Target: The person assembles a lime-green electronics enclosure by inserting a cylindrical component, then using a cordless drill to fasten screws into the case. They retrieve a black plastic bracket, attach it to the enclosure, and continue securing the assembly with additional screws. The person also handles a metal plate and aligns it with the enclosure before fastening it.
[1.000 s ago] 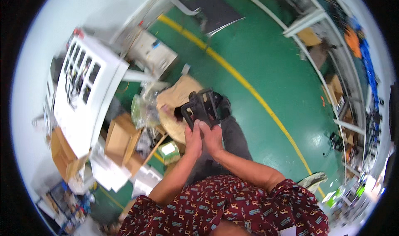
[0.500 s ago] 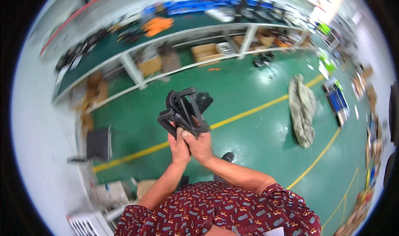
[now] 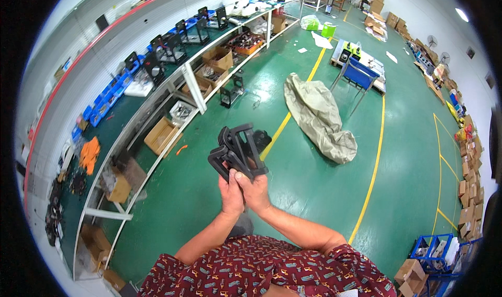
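Note:
A bundle of black angular frames [image 3: 241, 149] is held out in front of me, above the green floor. They look like rigid brackets with open rectangular middles, bunched at different angles. My left hand [image 3: 230, 196] is closed around the lower left end of the bundle. Pressed beside it, my right hand [image 3: 255, 192] grips the lower right end, thumb on top. A rounded black piece [image 3: 261, 139] shows behind the bundle's upper right; whether it is joined to the frames I cannot tell. My palms hide the lower ends.
Along the left runs a workbench [image 3: 193, 88] with blue bins [image 3: 107, 98], black stands and an orange cloth [image 3: 89, 155]. Cardboard boxes [image 3: 161, 135] fill its lower shelf. A crumpled grey-green cover [image 3: 319, 117] lies ahead right, near a blue chair [image 3: 360, 73]. More boxes line the right wall.
My view has swung to the right, bringing more of the long bench and the right side of the room into sight. Both hands keep their hold on the black frames.

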Action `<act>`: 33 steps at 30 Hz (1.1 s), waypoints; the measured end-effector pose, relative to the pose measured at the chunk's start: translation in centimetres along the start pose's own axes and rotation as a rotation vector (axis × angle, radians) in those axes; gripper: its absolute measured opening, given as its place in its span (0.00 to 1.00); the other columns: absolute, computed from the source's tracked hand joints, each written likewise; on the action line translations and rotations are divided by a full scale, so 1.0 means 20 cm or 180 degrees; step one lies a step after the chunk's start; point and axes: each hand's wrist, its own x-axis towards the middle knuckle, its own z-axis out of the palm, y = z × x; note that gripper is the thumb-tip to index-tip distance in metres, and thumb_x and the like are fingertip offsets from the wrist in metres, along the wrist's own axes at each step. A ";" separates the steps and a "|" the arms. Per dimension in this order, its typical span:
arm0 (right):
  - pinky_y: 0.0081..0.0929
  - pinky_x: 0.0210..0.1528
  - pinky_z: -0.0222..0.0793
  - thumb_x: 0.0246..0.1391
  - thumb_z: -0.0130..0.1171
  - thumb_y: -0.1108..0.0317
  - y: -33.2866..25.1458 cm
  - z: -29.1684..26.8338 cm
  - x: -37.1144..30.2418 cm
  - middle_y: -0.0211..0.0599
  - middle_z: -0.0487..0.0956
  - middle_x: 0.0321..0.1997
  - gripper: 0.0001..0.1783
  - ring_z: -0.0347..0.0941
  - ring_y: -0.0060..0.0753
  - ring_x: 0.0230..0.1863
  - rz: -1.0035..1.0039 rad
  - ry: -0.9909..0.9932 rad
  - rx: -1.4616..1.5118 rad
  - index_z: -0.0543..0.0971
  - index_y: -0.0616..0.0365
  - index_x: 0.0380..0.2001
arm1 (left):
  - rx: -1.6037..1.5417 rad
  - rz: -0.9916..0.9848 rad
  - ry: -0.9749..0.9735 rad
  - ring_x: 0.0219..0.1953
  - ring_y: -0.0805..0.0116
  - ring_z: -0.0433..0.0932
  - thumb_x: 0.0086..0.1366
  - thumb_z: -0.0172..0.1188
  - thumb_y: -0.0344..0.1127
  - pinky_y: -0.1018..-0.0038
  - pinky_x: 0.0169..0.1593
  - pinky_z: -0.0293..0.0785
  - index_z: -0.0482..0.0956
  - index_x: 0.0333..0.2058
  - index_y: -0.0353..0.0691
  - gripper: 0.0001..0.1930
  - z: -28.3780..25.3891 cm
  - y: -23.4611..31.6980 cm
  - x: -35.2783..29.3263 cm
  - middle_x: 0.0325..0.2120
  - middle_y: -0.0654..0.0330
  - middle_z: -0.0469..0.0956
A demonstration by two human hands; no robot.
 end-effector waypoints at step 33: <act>0.29 0.60 0.71 0.65 0.57 0.72 0.00 -2.13 5.38 0.35 0.82 0.53 0.18 0.76 0.27 0.54 -0.0284 0.0822 -0.0910 0.79 0.65 0.56 | 0.0355 -0.0256 -0.0782 0.53 0.70 0.75 0.82 0.48 0.38 0.69 0.60 0.73 0.69 0.63 0.35 0.18 2.31 -1.89 5.08 0.53 0.61 0.76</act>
